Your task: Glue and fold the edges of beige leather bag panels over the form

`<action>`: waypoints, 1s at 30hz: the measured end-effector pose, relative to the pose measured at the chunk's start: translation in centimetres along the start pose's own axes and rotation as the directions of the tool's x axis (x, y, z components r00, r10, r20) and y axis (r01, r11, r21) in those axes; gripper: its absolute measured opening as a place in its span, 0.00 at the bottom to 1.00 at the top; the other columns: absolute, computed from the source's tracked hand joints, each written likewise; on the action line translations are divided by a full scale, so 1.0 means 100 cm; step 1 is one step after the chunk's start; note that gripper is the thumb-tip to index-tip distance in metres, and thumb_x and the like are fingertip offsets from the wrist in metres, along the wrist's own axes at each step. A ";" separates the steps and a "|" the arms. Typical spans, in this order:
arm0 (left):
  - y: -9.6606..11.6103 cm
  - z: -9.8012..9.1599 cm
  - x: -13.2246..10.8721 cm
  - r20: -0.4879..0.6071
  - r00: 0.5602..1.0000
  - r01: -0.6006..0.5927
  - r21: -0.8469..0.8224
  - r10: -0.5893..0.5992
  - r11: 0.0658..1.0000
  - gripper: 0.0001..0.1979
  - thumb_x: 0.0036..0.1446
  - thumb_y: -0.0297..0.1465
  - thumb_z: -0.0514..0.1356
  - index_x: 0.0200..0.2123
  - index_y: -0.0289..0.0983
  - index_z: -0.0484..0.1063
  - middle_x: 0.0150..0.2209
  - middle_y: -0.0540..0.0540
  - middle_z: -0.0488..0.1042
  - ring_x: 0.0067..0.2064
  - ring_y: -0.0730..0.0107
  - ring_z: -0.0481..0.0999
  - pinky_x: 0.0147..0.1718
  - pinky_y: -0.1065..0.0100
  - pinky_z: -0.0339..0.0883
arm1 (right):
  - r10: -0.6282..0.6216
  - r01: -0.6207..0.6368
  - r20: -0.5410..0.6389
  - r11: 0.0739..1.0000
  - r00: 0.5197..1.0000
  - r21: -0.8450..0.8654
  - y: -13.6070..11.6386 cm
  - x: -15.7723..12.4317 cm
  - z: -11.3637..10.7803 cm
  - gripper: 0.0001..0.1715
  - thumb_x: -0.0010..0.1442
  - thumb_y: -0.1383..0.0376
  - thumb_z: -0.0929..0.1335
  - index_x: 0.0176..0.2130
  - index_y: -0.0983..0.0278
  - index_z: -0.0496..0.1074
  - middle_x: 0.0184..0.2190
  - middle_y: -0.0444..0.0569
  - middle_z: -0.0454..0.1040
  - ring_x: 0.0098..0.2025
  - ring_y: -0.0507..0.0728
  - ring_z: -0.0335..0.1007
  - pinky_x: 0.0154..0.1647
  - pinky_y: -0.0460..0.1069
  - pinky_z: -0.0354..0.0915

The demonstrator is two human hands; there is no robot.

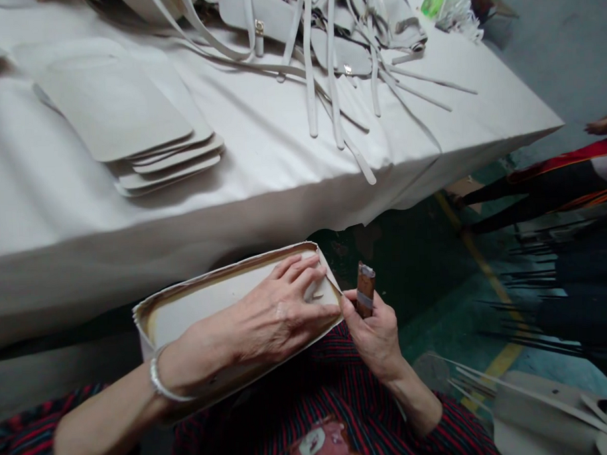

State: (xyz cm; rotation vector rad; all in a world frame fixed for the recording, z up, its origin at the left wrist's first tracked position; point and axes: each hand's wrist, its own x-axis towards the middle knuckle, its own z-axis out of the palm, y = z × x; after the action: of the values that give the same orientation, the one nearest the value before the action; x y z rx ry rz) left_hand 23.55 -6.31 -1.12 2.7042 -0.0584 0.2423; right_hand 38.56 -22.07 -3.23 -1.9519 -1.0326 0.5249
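Observation:
A long white bag body (197, 311), shaped like a shallow open box with brownish, glue-like staining along its inner rim, rests over my lap. My left hand (281, 308) lies inside it, palm down, fingers stretched out toward its far right corner. At that corner my right hand (374, 328) is closed around a brown-handled tool (365, 288) with a grey band, its butt pointing up. A thin dark strip or blade runs from the right fingertips along the rim; what kind of tool it is I cannot make out.
A white-covered table (282, 195) stands in front, bearing a stack of pale flat panels (120, 114) and tangled white straps (332, 74) with bag parts. More pale pieces (539, 412) sit at lower right. A person's legs (526, 186) appear at right.

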 end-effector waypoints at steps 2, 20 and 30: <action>0.004 0.008 -0.001 -0.047 0.998 0.036 0.046 -0.034 0.998 0.19 0.60 0.30 0.56 0.55 0.44 0.65 0.65 0.38 0.55 0.68 0.51 0.51 0.65 0.45 0.48 | -0.007 0.007 -0.002 1.000 1.000 -0.003 -0.001 0.000 -0.001 0.07 0.61 0.64 0.67 0.36 0.66 0.71 0.22 0.41 0.67 0.21 0.48 0.62 0.22 0.43 0.60; 0.008 0.023 0.003 -0.077 0.989 0.133 0.093 -0.126 0.987 0.18 0.66 0.34 0.48 0.56 0.37 0.65 0.61 0.42 0.64 0.64 0.54 0.57 0.64 0.50 0.47 | -0.385 0.425 0.260 0.897 0.886 -0.121 -0.001 0.012 -0.007 0.07 0.61 0.75 0.64 0.33 0.66 0.69 0.27 0.48 0.66 0.28 0.52 0.63 0.29 0.48 0.61; 0.004 0.001 0.002 -0.015 0.995 0.100 -0.009 -0.100 0.995 0.16 0.65 0.28 0.48 0.54 0.32 0.65 0.56 0.39 0.68 0.61 0.63 0.62 0.64 0.60 0.49 | -0.253 0.189 0.282 0.953 0.925 0.236 0.016 0.050 0.001 0.13 0.62 0.66 0.68 0.26 0.63 0.66 0.24 0.44 0.65 0.26 0.52 0.63 0.27 0.48 0.61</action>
State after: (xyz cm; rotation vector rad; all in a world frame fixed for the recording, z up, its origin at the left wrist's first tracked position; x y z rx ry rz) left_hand 23.75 -6.70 -0.99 2.6878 0.0806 0.2320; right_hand 42.05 -18.44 -4.47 -1.5762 -1.3231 0.7936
